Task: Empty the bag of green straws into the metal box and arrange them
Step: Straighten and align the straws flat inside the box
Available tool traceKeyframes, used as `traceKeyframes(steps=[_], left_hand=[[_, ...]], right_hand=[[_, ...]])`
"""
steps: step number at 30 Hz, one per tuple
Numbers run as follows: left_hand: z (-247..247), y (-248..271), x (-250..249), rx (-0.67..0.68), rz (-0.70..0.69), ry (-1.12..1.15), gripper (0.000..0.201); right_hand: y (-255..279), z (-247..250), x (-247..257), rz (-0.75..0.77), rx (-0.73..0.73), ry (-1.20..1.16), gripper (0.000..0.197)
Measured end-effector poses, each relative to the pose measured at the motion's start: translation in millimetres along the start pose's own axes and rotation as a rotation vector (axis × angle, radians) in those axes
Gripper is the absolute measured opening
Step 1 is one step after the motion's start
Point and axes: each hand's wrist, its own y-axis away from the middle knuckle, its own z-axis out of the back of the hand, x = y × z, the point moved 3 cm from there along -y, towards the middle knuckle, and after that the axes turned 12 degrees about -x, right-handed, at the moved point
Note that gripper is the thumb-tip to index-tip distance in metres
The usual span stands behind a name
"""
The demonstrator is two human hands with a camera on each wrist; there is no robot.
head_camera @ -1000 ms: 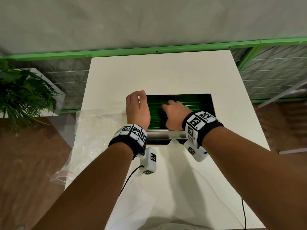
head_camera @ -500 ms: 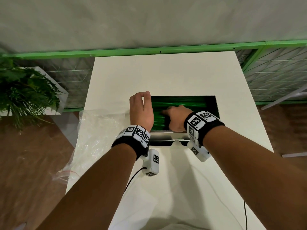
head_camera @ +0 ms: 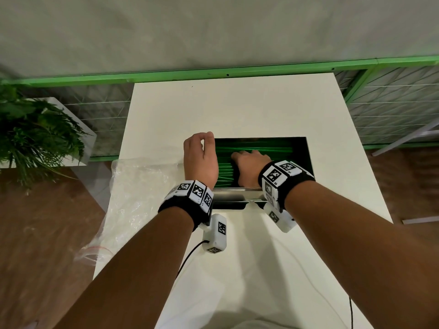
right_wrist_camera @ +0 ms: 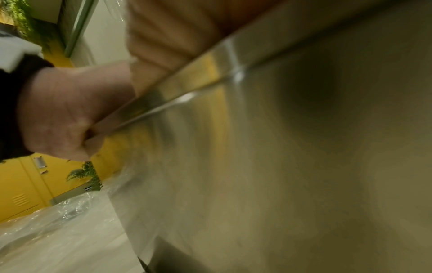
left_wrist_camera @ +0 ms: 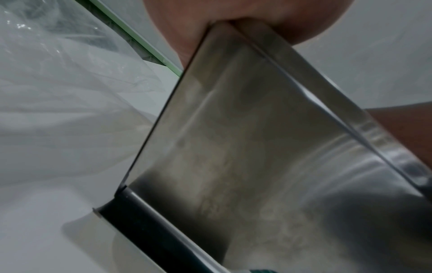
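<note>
White table [head_camera: 237,110], seen from above. Metal box [head_camera: 308,153] near the table's middle, filled with green straws [head_camera: 256,146] lying lengthwise, left to right. Empty clear plastic bag [head_camera: 140,191] crumpled at the left edge, partly hanging over it. Left hand [head_camera: 200,157] clamped on the box's left rim, fingers curled over it. Right hand [head_camera: 249,166] inside the box, resting on the straws; fingers hidden, grip impossible to tell. Potted fern [head_camera: 31,138] off the table, far left.
</note>
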Motion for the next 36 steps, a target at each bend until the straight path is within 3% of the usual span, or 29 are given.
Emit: traceKeyframes(steps=[8,20,22,25,27,33,36], left_hand=[[0,0,1,-0.007,-0.008,-0.011,0.024],[-2,-2,3,-0.014,-0.023,0.007,0.016],[-2,-2,3,-0.019,-0.023,0.008,0.018],[-2,-2,3,-0.026,-0.020,-0.002,0.017],[-2,-3,3,-0.022,-0.021,-0.001,0.017],[-2,-2,2,-0.017,-0.027,-0.025,0.020],[-2,-2,1,-0.013,-0.035,-0.037,0.016]], right_hand=[[0,-1,-1,-0.031,0.045,0.017,0.051],[11,10,-1,-0.005,-0.024,-0.046,0.015],[12,12,-2,0.013,-0.057,-0.055,0.027],[10,16,-3,0.061,-0.129,-0.004,0.067],[7,17,-4,0.062,-0.159,0.088,0.073],[7,7,-13,-0.029,-0.045,0.054,0.057],[10,11,-15,-0.013,-0.016,0.048,0.030]])
